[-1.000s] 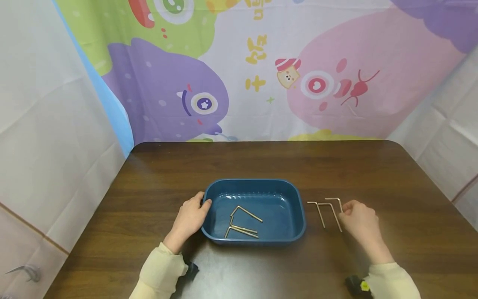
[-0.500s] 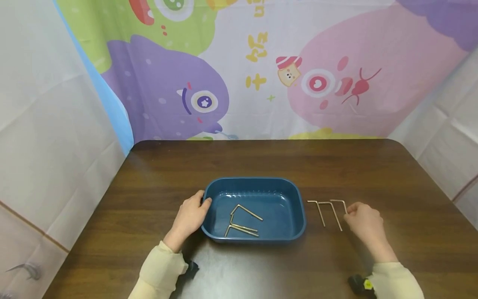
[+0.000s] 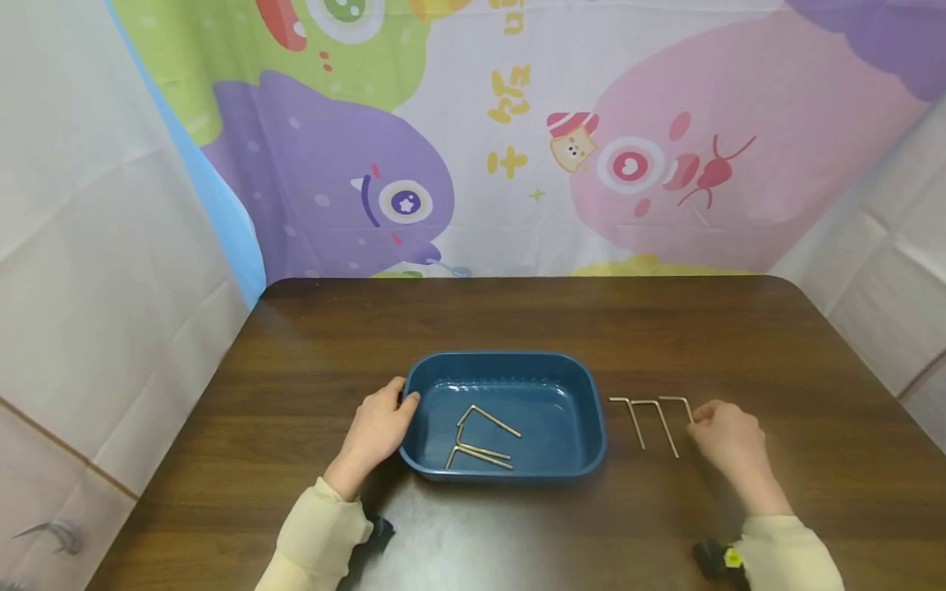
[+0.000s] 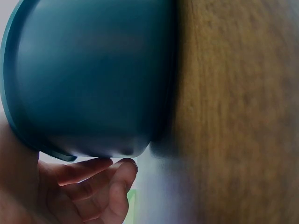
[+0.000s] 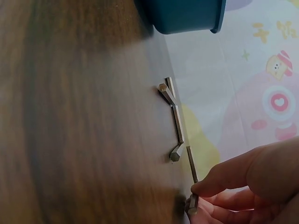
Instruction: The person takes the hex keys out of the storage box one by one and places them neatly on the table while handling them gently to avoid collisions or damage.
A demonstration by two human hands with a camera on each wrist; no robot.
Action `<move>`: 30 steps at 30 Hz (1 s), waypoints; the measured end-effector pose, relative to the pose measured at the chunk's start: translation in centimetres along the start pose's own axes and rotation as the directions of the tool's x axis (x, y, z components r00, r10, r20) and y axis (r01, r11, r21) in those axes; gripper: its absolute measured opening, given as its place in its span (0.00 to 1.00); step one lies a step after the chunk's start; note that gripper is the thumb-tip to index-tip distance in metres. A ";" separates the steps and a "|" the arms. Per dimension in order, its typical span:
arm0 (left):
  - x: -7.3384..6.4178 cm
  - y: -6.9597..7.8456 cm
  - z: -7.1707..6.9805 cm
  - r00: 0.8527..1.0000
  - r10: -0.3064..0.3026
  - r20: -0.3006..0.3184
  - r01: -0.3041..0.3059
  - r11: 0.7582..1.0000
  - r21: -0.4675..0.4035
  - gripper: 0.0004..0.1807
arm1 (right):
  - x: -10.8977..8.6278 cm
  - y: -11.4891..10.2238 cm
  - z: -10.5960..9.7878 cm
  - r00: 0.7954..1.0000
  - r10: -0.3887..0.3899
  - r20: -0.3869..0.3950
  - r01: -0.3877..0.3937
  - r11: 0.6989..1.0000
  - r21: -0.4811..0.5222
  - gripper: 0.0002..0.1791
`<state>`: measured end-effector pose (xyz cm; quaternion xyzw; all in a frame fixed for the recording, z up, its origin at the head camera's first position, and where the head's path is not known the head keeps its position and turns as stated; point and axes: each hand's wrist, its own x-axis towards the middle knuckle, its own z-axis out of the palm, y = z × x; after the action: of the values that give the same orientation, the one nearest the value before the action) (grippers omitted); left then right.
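A blue rectangular tray [image 3: 562, 443] stands mid-table with three L-shaped hex keys inside, one of them a bent key [image 3: 497, 423] lying apart from a crossed pair. My left hand [image 3: 374, 431] holds the tray's left side, thumb at the rim and fingers against the outer wall [image 4: 98, 84]. To the right of the tray, my right hand [image 3: 730, 439] pinches the long arm of a hex key [image 3: 674, 399] between thumb and fingers, low at the table. Left of it lie two more keys, a nearer-the-tray key [image 3: 636, 427] and a second key [image 3: 668, 433].
The brown wooden table [image 3: 517, 316] reaches back to a cartoon-printed cloth [image 3: 510, 222]. Pale cloth hangs at both sides. A dark wrist-worn device [image 3: 711, 560] sits by the right sleeve.
My right hand has shifted slightly to the right with the pinched hex key, widening its spacing from the other two. My left hand and the tray stay put.
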<state>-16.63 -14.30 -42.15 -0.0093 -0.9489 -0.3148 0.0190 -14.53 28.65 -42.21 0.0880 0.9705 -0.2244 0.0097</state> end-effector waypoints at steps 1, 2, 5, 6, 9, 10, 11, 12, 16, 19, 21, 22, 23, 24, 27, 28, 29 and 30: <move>0.0 0.0 0.0 1.000 0.000 0.002 0.000 1.000 -0.001 0.18 | 0.0 0.0 0.0 1.000 0.004 0.005 -0.004 1.000 0.001 0.16; 0.0 0.0 0.0 1.000 -0.001 0.003 0.001 1.000 0.000 0.18 | 0.0 0.1 -0.1 1.000 0.005 0.008 -0.005 1.000 0.002 0.16; 0.0 0.1 -0.1 1.000 -0.001 0.006 0.001 1.000 0.001 0.18 | 0.0 0.1 -0.1 1.000 -0.004 0.005 0.004 1.000 0.000 0.16; 0.0 0.1 -0.1 1.000 -0.001 0.006 0.001 1.000 0.001 0.18 | 0.0 0.2 -0.1 1.000 -0.007 0.003 0.007 1.000 -0.001 0.16; 0.0 0.1 -0.1 1.000 -0.003 0.007 0.003 1.000 0.002 0.18 | 0.0 0.2 -0.1 1.000 -0.013 0.000 0.013 1.000 -0.005 0.16; 0.0 0.1 -0.1 1.000 -0.004 0.007 0.004 1.000 0.002 0.18 | 0.0 0.2 -0.1 1.000 -0.013 0.001 0.013 1.000 -0.006 0.16; -0.1 0.0 -0.1 1.000 -0.005 0.008 0.005 1.000 0.001 0.18 | 0.0 0.2 -0.1 1.000 -0.012 0.001 0.012 1.000 -0.006 0.16; -0.1 0.0 -0.1 1.000 -0.005 0.008 0.005 1.000 0.000 0.18 | 0.0 0.1 -0.1 1.000 -0.011 0.002 0.011 1.000 -0.006 0.15; -0.1 0.0 -0.1 1.000 -0.007 0.007 0.007 1.000 -0.005 0.18 | 0.0 0.1 0.0 1.000 -0.002 0.005 0.002 1.000 -0.004 0.15; -0.1 0.0 0.0 1.000 -0.016 0.009 0.016 1.000 -0.007 0.19 | 0.0 0.1 0.0 1.000 0.005 0.009 -0.005 1.000 -0.002 0.15; -0.1 0.0 0.0 1.000 -0.018 0.009 0.018 1.000 -0.008 0.19 | -0.1 0.2 0.0 1.000 0.007 0.008 -0.007 1.000 -0.001 0.15; -0.1 0.0 0.0 1.000 -0.019 0.010 0.019 1.000 -0.007 0.19 | -0.1 0.1 0.0 1.000 0.008 0.009 -0.008 1.000 -0.001 0.15; -0.1 0.0 0.0 1.000 -0.023 0.010 0.023 1.000 -0.008 0.19 | -0.1 0.1 0.0 1.000 0.009 0.010 -0.009 1.000 -0.001 0.15; -0.1 0.0 0.0 1.000 -0.022 0.010 0.022 1.000 -0.008 0.19 | -0.1 0.1 0.0 1.000 0.009 0.010 -0.009 1.000 0.000 0.15; -0.1 0.0 0.0 1.000 -0.025 0.011 0.025 1.000 -0.009 0.19 | -0.2 0.0 0.0 1.000 0.009 0.013 -0.009 1.000 0.000 0.15; -0.1 0.0 0.0 1.000 -0.023 0.010 0.023 1.000 -0.008 0.19 | -0.2 0.0 0.0 1.000 0.008 0.013 -0.008 1.000 0.000 0.15; -0.1 0.0 0.0 1.000 -0.021 0.011 0.021 1.000 -0.006 0.19 | -0.2 0.0 0.0 1.000 0.007 0.013 -0.007 1.000 0.000 0.15; -0.1 0.0 0.0 1.000 -0.021 0.011 0.022 1.000 -0.006 0.19 | -0.2 0.1 0.0 1.000 0.006 0.012 -0.006 1.000 0.000 0.15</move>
<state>-16.55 -14.26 -42.14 -0.0009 -0.9481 -0.3177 0.0102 -14.37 28.68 -42.21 0.0894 0.9702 -0.2247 0.0161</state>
